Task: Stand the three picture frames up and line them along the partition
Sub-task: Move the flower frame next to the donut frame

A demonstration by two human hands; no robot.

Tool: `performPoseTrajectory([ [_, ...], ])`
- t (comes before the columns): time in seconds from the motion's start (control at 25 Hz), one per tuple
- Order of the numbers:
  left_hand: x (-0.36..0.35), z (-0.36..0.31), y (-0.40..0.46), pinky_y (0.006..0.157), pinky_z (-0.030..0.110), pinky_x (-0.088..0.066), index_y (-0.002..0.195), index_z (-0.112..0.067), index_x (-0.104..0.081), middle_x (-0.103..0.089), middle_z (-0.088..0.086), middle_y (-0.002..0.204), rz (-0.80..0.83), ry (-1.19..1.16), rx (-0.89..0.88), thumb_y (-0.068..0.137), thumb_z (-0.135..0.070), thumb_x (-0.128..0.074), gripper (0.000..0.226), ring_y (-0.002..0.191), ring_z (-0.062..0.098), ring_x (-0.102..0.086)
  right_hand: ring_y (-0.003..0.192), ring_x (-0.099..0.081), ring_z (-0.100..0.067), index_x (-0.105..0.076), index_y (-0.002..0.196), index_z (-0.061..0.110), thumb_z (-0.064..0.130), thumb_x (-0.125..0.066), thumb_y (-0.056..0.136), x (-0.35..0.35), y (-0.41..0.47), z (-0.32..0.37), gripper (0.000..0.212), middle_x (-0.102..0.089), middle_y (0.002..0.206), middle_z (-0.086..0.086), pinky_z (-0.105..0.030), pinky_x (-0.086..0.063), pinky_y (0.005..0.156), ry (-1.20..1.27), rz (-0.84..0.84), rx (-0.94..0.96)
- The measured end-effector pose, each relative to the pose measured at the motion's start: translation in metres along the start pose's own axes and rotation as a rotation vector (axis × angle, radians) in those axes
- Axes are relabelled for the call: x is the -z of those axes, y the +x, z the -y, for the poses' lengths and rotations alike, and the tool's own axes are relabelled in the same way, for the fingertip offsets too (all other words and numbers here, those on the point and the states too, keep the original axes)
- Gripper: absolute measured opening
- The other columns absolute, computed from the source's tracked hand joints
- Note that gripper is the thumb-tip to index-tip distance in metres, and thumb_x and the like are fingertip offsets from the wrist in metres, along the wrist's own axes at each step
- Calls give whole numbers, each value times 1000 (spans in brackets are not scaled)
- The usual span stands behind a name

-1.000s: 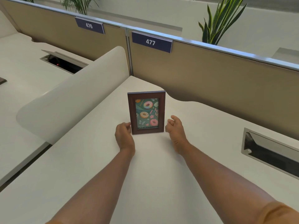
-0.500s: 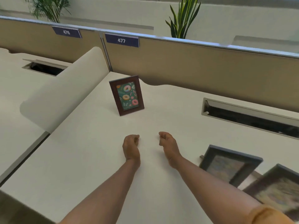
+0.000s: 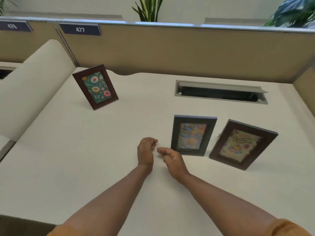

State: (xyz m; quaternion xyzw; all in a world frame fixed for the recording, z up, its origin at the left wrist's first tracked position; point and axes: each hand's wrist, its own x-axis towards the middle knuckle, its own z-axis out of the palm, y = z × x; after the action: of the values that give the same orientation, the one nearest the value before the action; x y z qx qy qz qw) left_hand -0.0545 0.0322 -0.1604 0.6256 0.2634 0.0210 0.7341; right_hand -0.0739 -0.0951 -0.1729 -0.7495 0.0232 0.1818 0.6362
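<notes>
Three wooden picture frames sit on the cream desk (image 3: 85, 167): the reddish-brown frame with the doughnut print (image 3: 95, 86) stands upright at the far left, near the tan fabric partition (image 3: 170, 51) under the dark 477 label (image 3: 80, 29), while the black frame with the pastel print (image 3: 193, 135) and the dark brown frame with the birthday card (image 3: 242, 144) are to the right, nearer me, whether flat or propped I cannot tell. My left hand (image 3: 145, 153) hangs over the desk with fingers loosely curled, holding nothing. My right hand (image 3: 172, 159) is just beside it, fingers half curled and empty, its fingertips close to the black frame's near left corner. A grey cable tray slot (image 3: 221, 92) lies beyond those frames.
</notes>
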Motion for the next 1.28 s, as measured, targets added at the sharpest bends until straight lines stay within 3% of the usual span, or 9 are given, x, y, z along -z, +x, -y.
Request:
performPoseTrajectory([
  [0.12, -24, 3, -12, 87, 32, -52, 98, -8, -67, -69, 9, 106, 122, 134, -53, 83, -12, -44, 29, 101, 22, -62, 103, -67, 2, -77, 113, 18, 21, -47, 82, 24, -20, -11, 43, -74, 107, 11, -10, -50, 88, -10, -96, 30],
  [0.24, -45, 1, -19, 73, 22, -57, 107, -15, -62, -68, 4, 108, 254, 222, -103, 90, -1, -46, 27, 101, 16, -65, 93, -70, -16, -79, 90, 14, 19, -49, 80, 46, -30, -16, 31, -78, 94, -1, -27, -57, 84, 82, -265, 34],
  [0.36, -61, -6, -22, 69, 24, -62, 113, -19, -60, -69, 1, 111, 290, 226, -110, 91, 4, -49, 34, 103, 15, -68, 85, -65, -25, -75, 84, 5, 10, -50, 81, 67, -31, -14, 25, -73, 88, -9, -36, -55, 76, 217, -380, -6],
  [0.52, -77, -23, -17, 61, 25, -62, 103, -20, -65, -73, 3, 104, 244, 215, -54, 93, 3, -46, 31, 97, 17, -71, 80, -60, -24, -71, 80, 0, -1, -50, 88, 78, -27, -8, 22, -69, 83, -14, -35, -51, 72, 284, -429, -66],
  [0.68, -74, -38, -7, 63, 31, -63, 106, -14, -65, -73, 7, 104, 203, 194, -3, 94, 1, -43, 30, 94, 23, -73, 73, -52, -23, -56, 81, 13, 2, -55, 88, 68, -22, -2, 13, -58, 76, -10, -35, -45, 63, 265, -507, -84],
  [0.88, -51, -61, 10, 76, 45, -66, 106, -16, -67, -75, 7, 104, 153, 151, -2, 96, -2, -42, 30, 94, 25, -74, 80, -55, -18, -46, 103, 25, 16, -73, 82, 57, -2, 23, 35, -52, 89, 1, -32, -50, 66, -1, -660, -53],
  [1.0, -36, -76, 21, 73, 45, -66, 102, -17, -69, -77, 8, 101, 143, 137, -1, 94, 1, -41, 34, 92, 27, -76, 100, -65, -14, -54, 109, 32, 15, -74, 86, 53, 20, 46, 35, -64, 107, 7, -24, -58, 71, 71, -413, 25],
  [1.12, -22, -87, 36, 75, 49, -66, 105, -14, -70, -77, 11, 102, 124, 102, 4, 93, 3, -41, 36, 90, 29, -77, 95, -72, -14, -59, 106, 38, 13, -72, 90, 45, 51, 73, 32, -72, 106, 11, -18, -58, 59, 214, -213, -4],
  [1.28, -1, -100, 65, 69, 43, -66, 104, -16, -70, -78, 7, 100, 84, 77, 3, 93, 2, -42, 35, 86, 24, -78, 84, -78, -16, -65, 107, 28, 7, -65, 93, 33, 99, 90, 25, -80, 94, 8, -23, -60, 57, 316, -102, -82],
])
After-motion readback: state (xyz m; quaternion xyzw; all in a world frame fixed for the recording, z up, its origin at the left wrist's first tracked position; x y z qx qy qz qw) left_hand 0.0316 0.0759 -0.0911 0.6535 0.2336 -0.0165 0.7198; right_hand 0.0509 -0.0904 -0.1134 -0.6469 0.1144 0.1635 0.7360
